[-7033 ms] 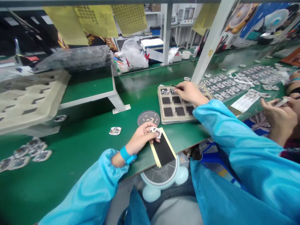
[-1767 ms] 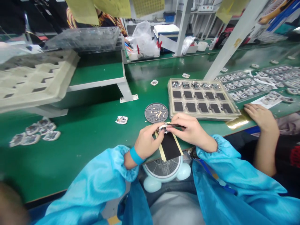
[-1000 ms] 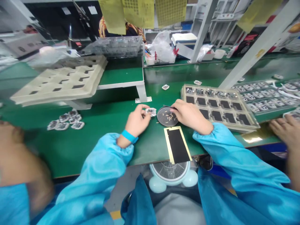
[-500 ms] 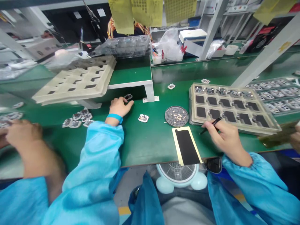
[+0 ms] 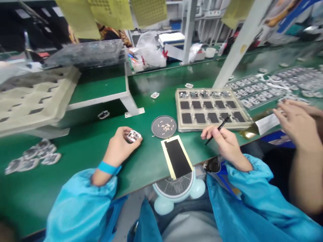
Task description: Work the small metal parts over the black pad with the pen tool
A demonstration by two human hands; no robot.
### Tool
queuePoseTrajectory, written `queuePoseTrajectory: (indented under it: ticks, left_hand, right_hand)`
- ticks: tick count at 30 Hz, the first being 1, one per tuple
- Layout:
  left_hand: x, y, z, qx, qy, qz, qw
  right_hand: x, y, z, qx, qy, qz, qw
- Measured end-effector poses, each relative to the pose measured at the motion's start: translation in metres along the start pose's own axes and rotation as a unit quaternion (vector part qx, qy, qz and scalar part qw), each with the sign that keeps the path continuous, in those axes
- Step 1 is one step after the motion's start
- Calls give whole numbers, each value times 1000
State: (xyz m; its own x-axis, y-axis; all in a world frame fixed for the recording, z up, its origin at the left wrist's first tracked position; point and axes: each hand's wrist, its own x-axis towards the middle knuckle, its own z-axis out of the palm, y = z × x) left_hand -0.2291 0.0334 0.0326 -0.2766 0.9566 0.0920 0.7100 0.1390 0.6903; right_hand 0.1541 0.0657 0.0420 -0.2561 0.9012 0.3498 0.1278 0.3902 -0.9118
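Note:
My left hand (image 5: 116, 147) is closed on a small white-edged electronic part (image 5: 134, 135), gripped between thumb and fingers just over the green table. In my right hand (image 5: 227, 145) are black tweezers (image 5: 222, 123), held like a pen with the tip pointing down and left. Between my hands lies a round grey perforated dish (image 5: 156, 130) with several tiny pale pieces (image 5: 166, 127) on it. Below the dish, a black sheet with pale yellow borders (image 5: 178, 159) reaches the table's front edge. A beige compartment tray (image 5: 179, 125) with dark pads and a back row of small parts stands beyond my right hand.
At left, several similar parts (image 5: 41, 153) are piled near a raised shelf (image 5: 103, 98) carrying moulded trays (image 5: 40, 90). Another person's hands (image 5: 297, 124) are at the right. A slanted white post (image 5: 239, 50) rises behind the beige tray. A small fan (image 5: 174, 191) sits below the edge.
My left hand has come back from beside the shelf and now holds the electronic part. My right hand keeps the tweezers. The view has swung to the right.

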Motion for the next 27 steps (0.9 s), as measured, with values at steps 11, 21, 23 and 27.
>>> queuePoseTrajectory:
  ticks: [11, 21, 23, 27]
  left_hand:
    - [7, 75, 56, -411, -202, -30, 888]
    - [-13, 73, 53, -493, -249, -60, 831]
    - [-14, 74, 53, -509, -243, -60, 824]
    - [-16, 74, 56, -514, -223, -52, 827]
  right_hand:
    - [172, 29, -61, -489, 77, 89, 864]
    - [207, 48, -55, -457, 81, 152, 873]
    - [204, 46, -56, -396, 117, 132, 901]
    - [166, 22, -40, -289, 166, 51, 942]
